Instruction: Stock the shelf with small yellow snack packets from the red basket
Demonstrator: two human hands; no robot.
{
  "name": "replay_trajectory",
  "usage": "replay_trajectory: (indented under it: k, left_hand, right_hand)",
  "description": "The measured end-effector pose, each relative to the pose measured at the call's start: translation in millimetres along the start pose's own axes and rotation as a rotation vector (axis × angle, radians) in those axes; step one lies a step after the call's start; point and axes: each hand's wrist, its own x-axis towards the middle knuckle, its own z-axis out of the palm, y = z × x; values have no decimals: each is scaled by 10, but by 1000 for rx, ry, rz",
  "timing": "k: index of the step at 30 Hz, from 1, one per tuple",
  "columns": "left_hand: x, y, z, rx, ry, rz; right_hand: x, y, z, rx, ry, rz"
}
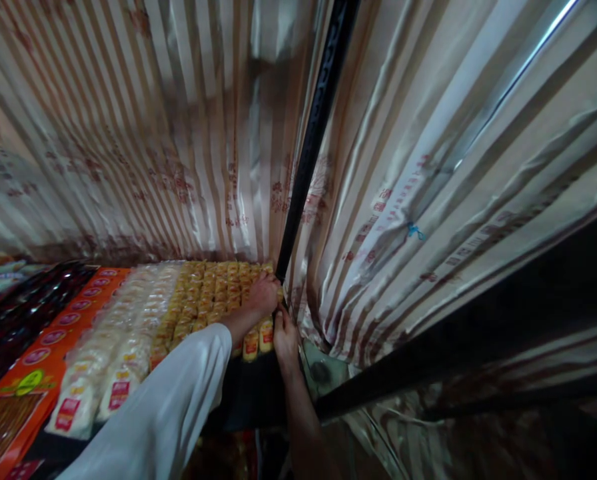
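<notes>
Both hands (273, 313) grip the black pole's (312, 150) foot beside yellow packets (213, 290).

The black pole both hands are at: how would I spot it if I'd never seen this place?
Find the striped, shiny curtain that fills the background. Where its two halves meet, the black pole runs from the top down to the rows of yellow packets. It is the one dark, straight bar there, with the left hand and right hand at its foot.
</notes>
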Motion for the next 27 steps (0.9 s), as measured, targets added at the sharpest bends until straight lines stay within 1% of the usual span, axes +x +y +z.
replay_trajectory:
  k: [2,7,13,17,20,24,27]
  left_hand:
    - [9,-3,7,0,-12,-38]
    - [11,11,33,-7,9,-101]
    - [43,34,20,13,-24,-131]
    - [57,44,4,6,-28,-111]
    - [30,54,7,-10,28,-67]
    - [-110,117,-17,-98,171,-57]
    - [-320,215,-92,-223,246,-78]
  right_hand:
    - [14,28,18,1,-1,11]
    - [36,78,48,-2,-19,18]
    - [43,118,49,37,-37,-5]
    - [52,119,44,45,-15,-10]
    - [58,99,33,25,32,-35]
    - [71,89,24,18,75,-100]
    - [81,129,30,58,34,-131]
